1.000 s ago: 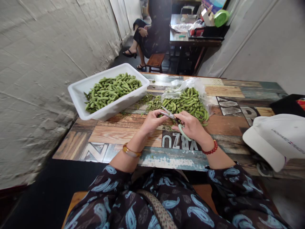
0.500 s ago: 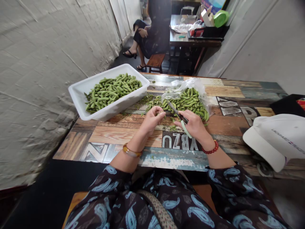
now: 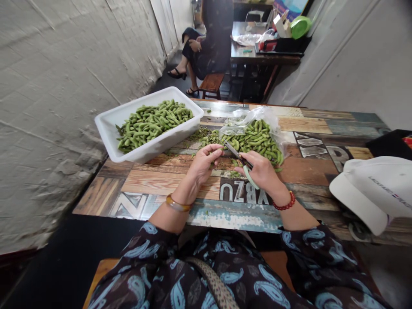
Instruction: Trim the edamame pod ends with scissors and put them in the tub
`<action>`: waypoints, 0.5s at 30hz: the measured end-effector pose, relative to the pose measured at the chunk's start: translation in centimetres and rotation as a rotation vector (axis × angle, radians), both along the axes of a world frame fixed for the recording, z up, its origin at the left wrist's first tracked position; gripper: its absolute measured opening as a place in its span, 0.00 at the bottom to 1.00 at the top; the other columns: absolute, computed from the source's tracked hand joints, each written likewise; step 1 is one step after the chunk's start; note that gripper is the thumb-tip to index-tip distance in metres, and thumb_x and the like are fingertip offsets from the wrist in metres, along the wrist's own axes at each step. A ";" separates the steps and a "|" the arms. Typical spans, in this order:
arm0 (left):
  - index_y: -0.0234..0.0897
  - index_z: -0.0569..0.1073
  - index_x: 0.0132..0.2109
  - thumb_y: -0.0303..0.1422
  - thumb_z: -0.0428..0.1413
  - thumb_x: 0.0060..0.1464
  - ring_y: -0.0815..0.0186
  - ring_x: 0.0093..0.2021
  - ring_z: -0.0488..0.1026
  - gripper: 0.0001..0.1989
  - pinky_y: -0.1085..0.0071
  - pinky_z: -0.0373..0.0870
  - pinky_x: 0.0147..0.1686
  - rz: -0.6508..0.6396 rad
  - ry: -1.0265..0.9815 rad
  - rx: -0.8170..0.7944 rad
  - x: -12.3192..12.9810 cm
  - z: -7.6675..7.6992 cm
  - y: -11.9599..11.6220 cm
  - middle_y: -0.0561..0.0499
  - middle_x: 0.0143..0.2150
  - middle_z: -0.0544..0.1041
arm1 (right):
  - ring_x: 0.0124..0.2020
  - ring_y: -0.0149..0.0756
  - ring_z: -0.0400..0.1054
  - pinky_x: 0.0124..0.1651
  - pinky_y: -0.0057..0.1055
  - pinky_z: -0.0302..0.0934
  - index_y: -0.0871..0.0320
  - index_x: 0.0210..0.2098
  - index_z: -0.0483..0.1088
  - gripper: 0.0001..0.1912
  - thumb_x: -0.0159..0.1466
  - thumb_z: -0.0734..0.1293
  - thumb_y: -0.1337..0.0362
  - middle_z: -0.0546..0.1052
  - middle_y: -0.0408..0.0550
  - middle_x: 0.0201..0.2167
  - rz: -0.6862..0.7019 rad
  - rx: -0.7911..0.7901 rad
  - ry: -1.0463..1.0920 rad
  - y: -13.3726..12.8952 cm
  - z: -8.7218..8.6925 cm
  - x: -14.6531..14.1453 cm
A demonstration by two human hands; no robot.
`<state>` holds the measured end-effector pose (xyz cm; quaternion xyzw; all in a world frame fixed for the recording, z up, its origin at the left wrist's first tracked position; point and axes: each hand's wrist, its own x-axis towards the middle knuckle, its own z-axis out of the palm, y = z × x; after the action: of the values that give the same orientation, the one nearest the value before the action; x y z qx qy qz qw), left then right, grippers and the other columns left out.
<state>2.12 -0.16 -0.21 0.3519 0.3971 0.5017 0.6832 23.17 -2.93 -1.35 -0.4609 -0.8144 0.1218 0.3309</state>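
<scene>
My right hand (image 3: 260,169) is wrapped round a pair of scissors (image 3: 246,170) with pale green handles. The blades point up and left, toward the fingertips of my left hand (image 3: 206,163). Those fingers are pinched together on a green edamame pod, mostly hidden by them. Just beyond both hands, a pile of edamame pods (image 3: 261,139) spills out of a clear plastic bag (image 3: 246,115). Small green trimmings (image 3: 203,134) lie left of the pile. To the left stands a white plastic tub (image 3: 149,151) with many edamame pods in it.
The patchwork wood-pattern table (image 3: 170,182) has a white cap (image 3: 370,184) at its right, with a black object behind it. A whitish wall (image 3: 58,94) runs along the left. Past the table a person (image 3: 215,38) sits on a wooden stool near another table (image 3: 240,51).
My left hand has turned slightly, its fingertips now closer to the scissor blades. The scissors have shifted a little to the left. Tub and pile look the same.
</scene>
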 end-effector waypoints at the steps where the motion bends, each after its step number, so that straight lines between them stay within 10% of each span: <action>1: 0.32 0.75 0.37 0.35 0.69 0.40 0.79 0.19 0.60 0.18 0.78 0.51 0.18 -0.001 -0.004 0.016 0.0 0.0 0.0 0.53 0.28 0.76 | 0.39 0.43 0.72 0.42 0.38 0.68 0.57 0.50 0.72 0.18 0.63 0.70 0.56 0.75 0.51 0.38 0.002 0.001 -0.001 0.0 0.0 0.0; 15: 0.35 0.66 0.37 0.42 0.64 0.51 0.77 0.18 0.60 0.18 0.78 0.52 0.18 -0.159 -0.007 0.169 0.7 0.1 -0.4 0.55 0.26 0.74 | 0.37 0.40 0.71 0.40 0.36 0.68 0.54 0.54 0.70 0.23 0.60 0.73 0.61 0.74 0.51 0.43 0.016 -0.070 -0.026 -0.5 0.9 -0.3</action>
<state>2.77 -0.59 -0.15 0.4367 0.3219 0.4789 0.6902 22.85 -3.43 -0.50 -0.4675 -0.8174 0.1469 0.3028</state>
